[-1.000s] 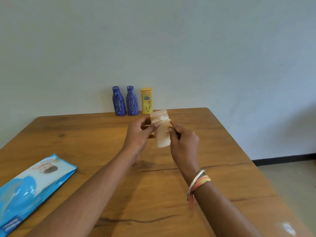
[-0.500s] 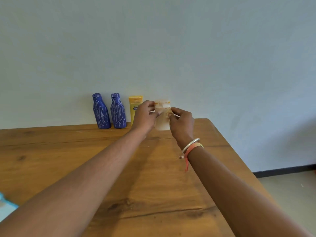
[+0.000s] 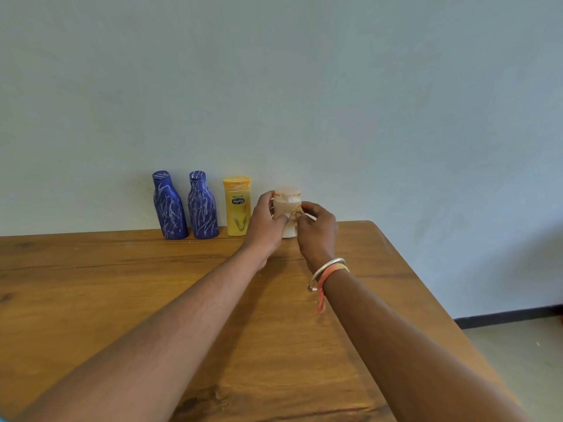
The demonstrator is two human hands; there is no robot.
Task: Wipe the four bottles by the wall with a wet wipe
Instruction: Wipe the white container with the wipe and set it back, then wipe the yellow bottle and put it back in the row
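Observation:
A pale cream bottle stands at the wall end of the wooden table, rightmost in a row. My left hand grips its left side and my right hand holds its right side, pinching a thin wet wipe against it. Left of it stand a yellow lotion bottle and two blue bottles with white streaks, all upright against the wall. The cream bottle's base sits at or just above the tabletop; I cannot tell which.
The table's right edge slants away near my right arm, with floor beyond it. A sliver of the blue wipe pack shows at the bottom left corner.
Both hands carried the cream bottle from mid-table forward to the wall, beside the yellow bottle. The view shifted so the blue wipe pack slid almost out of sight.

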